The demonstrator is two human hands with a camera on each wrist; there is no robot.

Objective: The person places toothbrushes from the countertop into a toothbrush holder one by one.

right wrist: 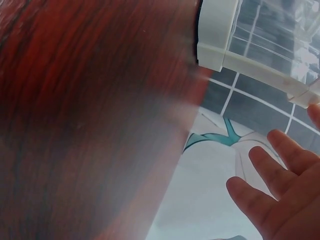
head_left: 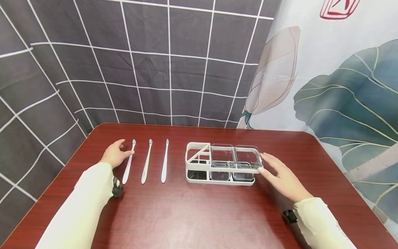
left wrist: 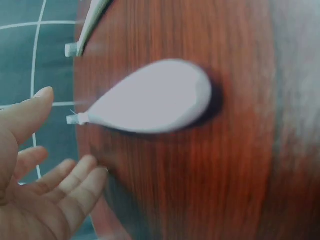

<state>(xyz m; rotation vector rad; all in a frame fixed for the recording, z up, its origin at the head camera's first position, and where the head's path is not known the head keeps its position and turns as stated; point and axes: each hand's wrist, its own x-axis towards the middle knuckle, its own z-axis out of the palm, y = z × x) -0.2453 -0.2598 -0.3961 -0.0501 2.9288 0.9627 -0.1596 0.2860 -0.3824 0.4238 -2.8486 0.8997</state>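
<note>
Three toothbrushes lie side by side on the table, heads toward the wall: a pale lilac-white one (head_left: 128,169) at the left, a cream one (head_left: 146,166) in the middle and a white one (head_left: 164,166). My left hand (head_left: 114,154) is over the leftmost toothbrush's upper part, thumb and fingers apart around it; the left wrist view shows its handle (left wrist: 155,97) beyond the spread fingers. A white toothbrush rack (head_left: 199,166) stands right of them, holding two clear cups (head_left: 223,157). My right hand (head_left: 283,178) is at the rack's right end, thumb at its corner, fingers extended.
The dark red wooden table (head_left: 174,218) ends at a grey, white-lined wall covering (head_left: 149,72) behind. A curtain with a leaf print (head_left: 342,110) hangs along the right side. The rack's left slot, with a slanted divider, holds no cup.
</note>
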